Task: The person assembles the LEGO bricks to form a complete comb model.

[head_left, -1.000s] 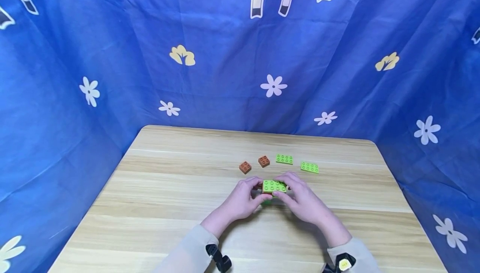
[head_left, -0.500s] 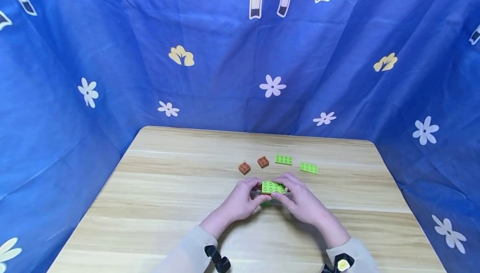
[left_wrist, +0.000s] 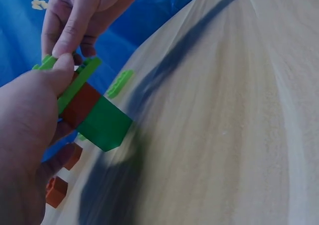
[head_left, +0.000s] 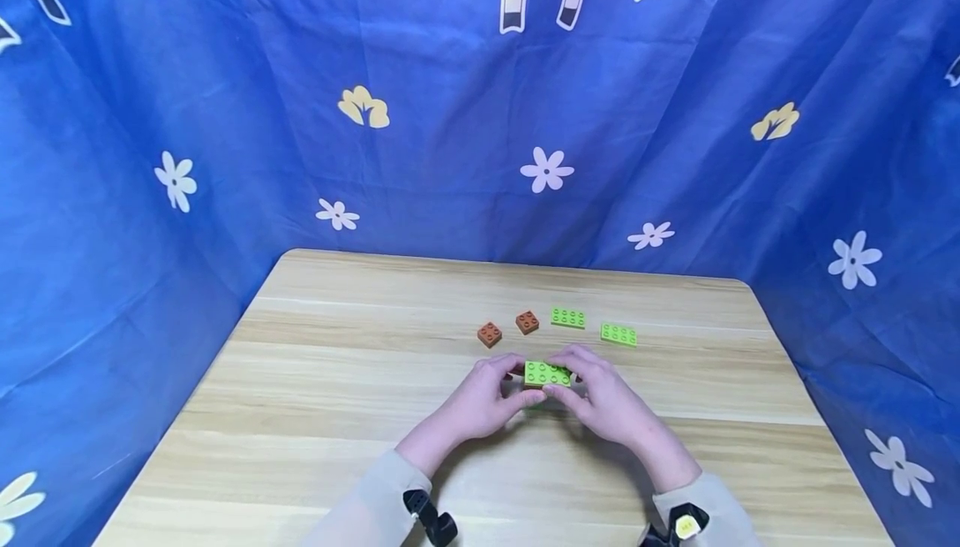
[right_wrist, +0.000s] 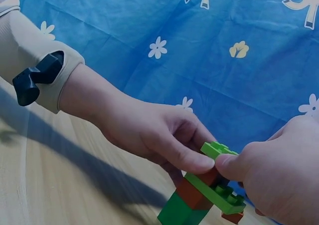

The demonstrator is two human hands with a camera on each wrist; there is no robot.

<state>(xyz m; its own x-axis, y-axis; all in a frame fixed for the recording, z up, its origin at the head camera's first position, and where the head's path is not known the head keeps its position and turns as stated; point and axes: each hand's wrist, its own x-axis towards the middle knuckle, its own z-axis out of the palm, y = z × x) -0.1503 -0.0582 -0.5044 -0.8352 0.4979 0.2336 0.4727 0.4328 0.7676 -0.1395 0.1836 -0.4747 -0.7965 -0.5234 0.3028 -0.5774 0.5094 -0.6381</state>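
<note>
A small tower of toy building bricks stands between both hands in the middle of the table. At its bottom is a dark green block [left_wrist: 105,125], then a brown brick [left_wrist: 81,104] and a light green plate [right_wrist: 215,194]. Another light green plate [head_left: 546,373] lies on top, studs up, with brown showing under it. My left hand [head_left: 480,401] grips the tower from the left, thumb in front and fingers behind. From the right, my right hand [head_left: 609,403] pinches the upper part, its thumb close to the left thumb. Fingers partly hide the upper layers.
Beyond the hands on the wooden table [head_left: 337,388] lie two brown square bricks [head_left: 490,334] and two light green plates [head_left: 567,318], spaced apart in a row. A blue patterned cloth [head_left: 450,113] encloses the table's back and sides.
</note>
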